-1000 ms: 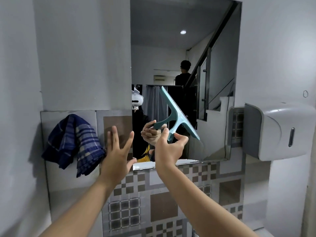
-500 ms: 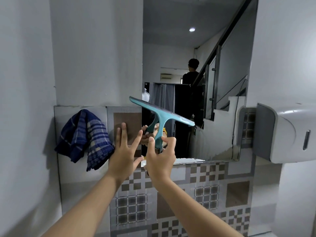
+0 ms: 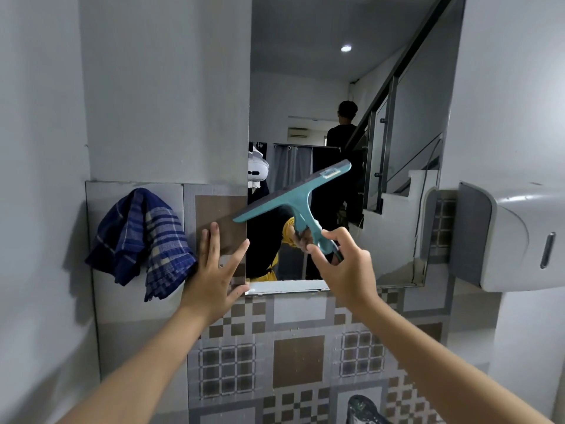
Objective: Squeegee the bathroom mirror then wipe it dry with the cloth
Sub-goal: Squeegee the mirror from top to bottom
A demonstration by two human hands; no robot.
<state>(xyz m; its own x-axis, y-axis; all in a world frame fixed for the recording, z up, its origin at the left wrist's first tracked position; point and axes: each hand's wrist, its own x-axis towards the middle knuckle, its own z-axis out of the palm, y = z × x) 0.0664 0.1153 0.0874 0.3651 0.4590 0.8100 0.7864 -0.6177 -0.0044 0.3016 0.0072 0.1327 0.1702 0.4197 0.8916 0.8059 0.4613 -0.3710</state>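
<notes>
A tall mirror (image 3: 305, 87) is fixed to the wall ahead. My right hand (image 3: 345, 270) grips the handle of a teal squeegee (image 3: 293, 197), whose blade tilts up to the right in front of the mirror's lower part; whether the blade touches the glass I cannot tell. My left hand (image 3: 214, 276) is flat on the tiled wall beside the mirror's lower left corner, fingers spread, holding nothing. A blue checked cloth (image 3: 140, 243) hangs on the wall just left of that hand, its edge touching my wrist side.
A white and grey wall dispenser (image 3: 513, 237) juts out at the right, close to the mirror's lower right corner. Patterned tiles (image 3: 298, 359) cover the wall below. A dark object (image 3: 363, 411) shows at the bottom edge. The mirror reflects a staircase and a person.
The squeegee blade has swung round from tilting down to the right to tilting up to the right, and my right hand moved right. The view shifted. My left hand stayed on the wall.
</notes>
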